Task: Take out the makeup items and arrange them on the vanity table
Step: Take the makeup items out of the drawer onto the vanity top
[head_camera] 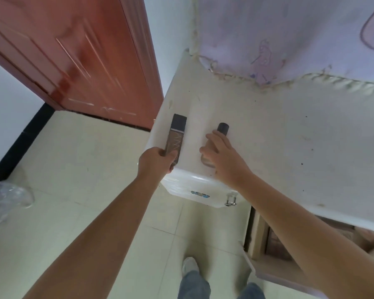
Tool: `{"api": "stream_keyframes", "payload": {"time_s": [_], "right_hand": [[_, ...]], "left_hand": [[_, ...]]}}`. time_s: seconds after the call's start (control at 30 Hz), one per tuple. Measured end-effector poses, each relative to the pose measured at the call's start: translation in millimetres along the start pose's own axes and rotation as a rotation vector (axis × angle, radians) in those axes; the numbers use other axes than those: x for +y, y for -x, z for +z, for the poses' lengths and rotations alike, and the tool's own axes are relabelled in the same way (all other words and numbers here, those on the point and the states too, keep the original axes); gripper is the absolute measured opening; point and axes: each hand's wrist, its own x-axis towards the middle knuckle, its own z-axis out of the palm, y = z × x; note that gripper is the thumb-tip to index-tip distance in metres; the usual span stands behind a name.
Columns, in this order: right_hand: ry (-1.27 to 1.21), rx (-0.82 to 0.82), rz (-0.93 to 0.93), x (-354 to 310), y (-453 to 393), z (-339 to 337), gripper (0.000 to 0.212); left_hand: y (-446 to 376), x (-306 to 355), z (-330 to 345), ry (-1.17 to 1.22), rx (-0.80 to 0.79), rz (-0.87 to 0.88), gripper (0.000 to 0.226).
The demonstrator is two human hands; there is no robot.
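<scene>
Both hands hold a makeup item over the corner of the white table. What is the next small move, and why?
Probably set the items down upright and let go. The left hand grips a brown tube with a dark cap; the right hand grips a dark-capped bottle. Both are already above the vanity table near its left edge.

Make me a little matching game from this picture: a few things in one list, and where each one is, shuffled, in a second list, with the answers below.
Things:
1. flat brown tube
2. bottle with round dark cap
3. red-brown door
4. clear plastic bag

Places:
A. on the floor at far left
B. held by the right hand on the vanity table
C. beyond the table's left end
D. held by the left hand at the table's left edge

Pairs: 1-D, 2-B, 3-C, 4-A
</scene>
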Motion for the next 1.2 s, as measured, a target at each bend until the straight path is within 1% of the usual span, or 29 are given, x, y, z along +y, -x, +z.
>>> {"api": "stream_keyframes", "payload": {"time_s": [0.03, 0.1, 0.2, 0.3, 0.37, 0.43, 0.47, 0.5, 0.53, 0.57, 0.63, 0.67, 0.7, 0.73, 0.8, 0.83, 0.87, 0.9, 0.97, 1.03, 1.1, 1.17, 1.2], "right_hand": [[-0.006, 0.005, 0.011, 0.5, -0.3, 0.7, 0.052], [-0.013, 0.022, 0.016, 4.0, 1.3, 0.8, 0.059], [0.049, -0.03, 0.017, 10.8, 5.7, -0.2, 0.068], [0.118, -0.034, 0.036, 12.3, 11.3, -0.5, 0.077], [0.118, 0.019, 0.068, 9.3, 19.4, -0.8, 0.079], [0.046, 0.116, 0.096, 7.9, 36.5, -0.3, 0.077], [0.016, 0.187, 0.089, 8.6, 49.9, 1.7, 0.074], [0.002, 0.265, 0.07, 10.6, 67.1, 5.3, 0.068], [0.005, 0.331, 0.046, 13.9, 87.5, 9.3, 0.061], [0.015, 0.368, 0.028, 18.3, 110.6, 13.0, 0.052], [0.028, 0.367, 0.025, 29.9, 161.7, 19.0, 0.038], [0.038, 0.35, 0.037, 37.5, 187.2, 20.4, 0.035], [0.058, 0.282, 0.068, 46.7, 210.9, 20.8, 0.032], [0.092, 0.135, 0.131, 57.0, 232.1, 21.0, 0.032], [0.164, -0.305, 0.351, 83.5, 266.1, 21.8, 0.04], [0.151, -0.467, 0.46, 99.3, 280.7, 24.5, 0.044], [0.13, -0.578, 0.558, 112.8, 291.1, 24.8, 0.045], [0.108, -0.604, 0.623, 125.1, 299.9, 25.3, 0.043], [0.121, -0.549, 0.678, 143.7, 310.7, 25.9, 0.038], [0.113, -0.496, 0.72, 157.1, 313.8, 27.9, 0.039], [0.044, -0.487, 0.772, 165.1, 313.2, 30.9, 0.04], [-0.017, -0.496, 0.758, 170.7, 313.6, 35.4, 0.041], [-0.032, -0.475, 0.731, 173.8, 314.4, 38.8, 0.042]], "left_hand": [[-0.3, 0.4, -0.9, -0.033, 0.013, 0.015, 0.026], [-1.5, -0.8, -2.9, -0.058, 0.044, 0.056, 0.024], [-3.7, -3.9, -4.5, -0.025, 0.028, 0.073, 0.021], [-1.5, -4.1, -1.4, -0.018, 0.045, 0.06, 0.032], [6.2, -5.6, 3.4, -0.018, 0.144, 0.047, 0.042], [22.7, -14.1, 12.4, -0.003, 0.273, 0.056, 0.039], [34.8, -22.1, 20.9, -0.005, 0.31, 0.077, 0.036], [49.7, -31.5, 32.2, -0.012, 0.309, 0.101, 0.033], [65.9, -40.9, 45.6, -0.02, 0.267, 0.129, 0.03], [82.5, -48.9, 60.8, -0.038, 0.192, 0.164, 0.026], [112.5, -58.6, 93.1, -0.121, -0.007, 0.279, 0.021], [123.9, -59.4, 110.2, -0.176, -0.118, 0.351, 0.02], [132.8, -57.1, 128.0, -0.234, -0.231, 0.422, 0.019], [140.0, -52.3, 146.5, -0.295, -0.339, 0.481, 0.02], [150.4, -39.3, 184.5, -0.459, -0.524, 0.541, 0.023], [154.4, -32.7, 203.5, -0.582, -0.592, 0.555, 0.028], [158.0, -26.7, 221.5, -0.71, -0.639, 0.557, 0.033], [161.0, -21.8, 238.3, -0.815, -0.661, 0.546, 0.039], [163.0, -15.9, 266.1, -0.944, -0.641, 0.505, 0.048], [161.6, -12.8, 285.5, -1.01, -0.595, 0.451, 0.054], [160.4, -12.1, 296.9, -1.053, -0.574, 0.392, 0.055], [161.2, -13.5, 302.3, -1.113, -0.558, 0.379, 0.055], [161.4, -14.1, 303.5, -1.151, -0.547, 0.392, 0.053]]}}
